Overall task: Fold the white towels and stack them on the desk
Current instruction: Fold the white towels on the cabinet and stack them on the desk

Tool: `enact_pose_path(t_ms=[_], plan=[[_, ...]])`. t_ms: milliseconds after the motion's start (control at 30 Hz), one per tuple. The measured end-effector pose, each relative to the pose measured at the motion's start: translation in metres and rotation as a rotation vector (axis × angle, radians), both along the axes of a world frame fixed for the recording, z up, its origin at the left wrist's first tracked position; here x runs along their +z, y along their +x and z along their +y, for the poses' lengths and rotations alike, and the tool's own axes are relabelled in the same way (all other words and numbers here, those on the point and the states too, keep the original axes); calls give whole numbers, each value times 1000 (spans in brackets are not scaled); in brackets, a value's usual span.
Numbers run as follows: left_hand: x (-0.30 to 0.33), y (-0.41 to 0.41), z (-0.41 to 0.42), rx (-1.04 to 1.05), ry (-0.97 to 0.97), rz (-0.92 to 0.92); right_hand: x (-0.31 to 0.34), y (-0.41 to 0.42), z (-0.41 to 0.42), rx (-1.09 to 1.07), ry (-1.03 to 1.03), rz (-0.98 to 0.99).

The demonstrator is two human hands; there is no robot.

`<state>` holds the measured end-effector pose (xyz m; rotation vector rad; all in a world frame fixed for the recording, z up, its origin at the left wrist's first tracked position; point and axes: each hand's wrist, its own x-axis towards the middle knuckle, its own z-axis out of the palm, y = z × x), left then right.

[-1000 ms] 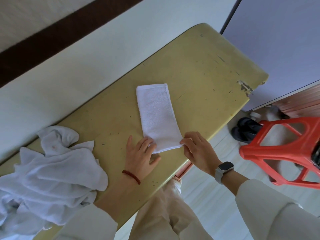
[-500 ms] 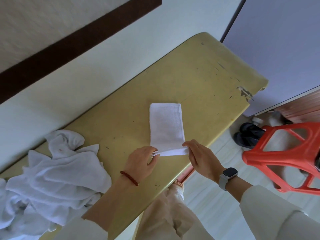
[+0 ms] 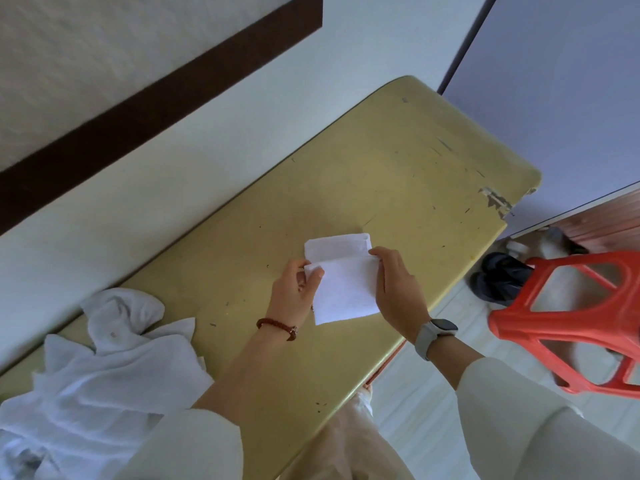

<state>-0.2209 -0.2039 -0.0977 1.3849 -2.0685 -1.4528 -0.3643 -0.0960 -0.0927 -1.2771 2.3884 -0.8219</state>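
Two hands on one small towel, mid-fold.
Left hand [image 3: 294,296] and right hand [image 3: 398,289] pinch opposite corners of the folded white towel [image 3: 346,289], which lies between them on the yellow desk [image 3: 398,168].

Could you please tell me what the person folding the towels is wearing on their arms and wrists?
The left hand has a dark red beaded bracelet round its wrist, and a loose, off-white sleeve is pushed up toward the elbow. The right hand has a smartwatch on its wrist, with a dark rectangular face and a pale grey band, above a matching off-white sleeve.
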Motion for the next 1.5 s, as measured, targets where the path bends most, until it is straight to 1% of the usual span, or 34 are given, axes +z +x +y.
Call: enact_pose_path(t_ms=[100,300,433,600,800,933,1067,1133,1200,1333,1500], plan=[[-8,-14,-11,88,43,5,-7,-6,-18,-47,32,12],[-20,-34,-27,170,-27,-33,-15,-19,-48,-121,129,-48],[-30,-37,-33,203,-62,-98,-23,-24,-57,-122,157,-9],[-34,-39,-36,209,-69,-139,-29,-24,-60,-117,190,56],[-35,-38,-41,152,-96,-200,-33,-21,-61,-108,149,136],[-32,-35,-42,170,-63,-150,-34,-22,-60,-104,160,120],[-28,-35,-41,252,68,-67,-34,-24,-58,-107,92,98],[-27,-36,-41,273,91,-43,-34,-26,-56,-100,57,114],[-27,-35,-40,259,71,-57,-35,-25,-54,-87,43,125],[-28,-37,-43,195,43,-125,-37,-25,-56,-85,89,124],[-26,-34,-52,-17,-46,-228,-39,-28,-59,-93,148,141]])
